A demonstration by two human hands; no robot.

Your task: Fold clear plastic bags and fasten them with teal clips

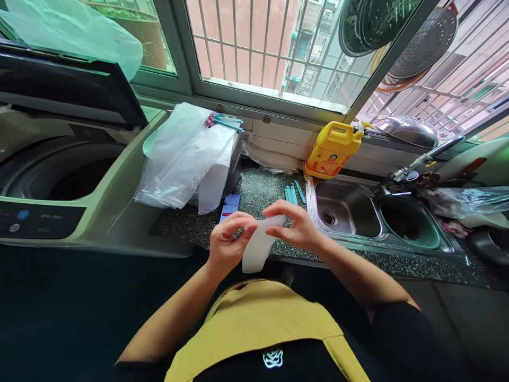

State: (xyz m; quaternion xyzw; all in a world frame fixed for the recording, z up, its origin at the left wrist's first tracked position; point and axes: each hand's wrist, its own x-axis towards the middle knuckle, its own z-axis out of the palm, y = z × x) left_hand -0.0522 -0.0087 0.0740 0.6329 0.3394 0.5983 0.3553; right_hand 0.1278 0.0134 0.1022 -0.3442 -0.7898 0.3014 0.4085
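A whitish, translucent strip of thin plastic, perhaps a small bag point(256, 252), hangs between my hands above the counter's front edge. My left hand point(226, 241) is closed, pinching its upper left side between thumb and fingers. On the opposite side, my right hand point(296, 227) grips the upper right edge, thumb below and fingers curled above. Just beyond the right hand, several teal sticks point(291, 195) lie on the speckled counter point(262, 185). A phone point(230, 205) with a lit screen rests behind the left hand.
White plastic bags point(183, 159) are heaped over a dark container, with more teal sticks point(228, 123) on top. A yellow jug point(330, 151) stands behind the steel sink point(345, 209). A green basin point(411, 228) sits in the right bowl. At left is an open washing machine point(99, 207).
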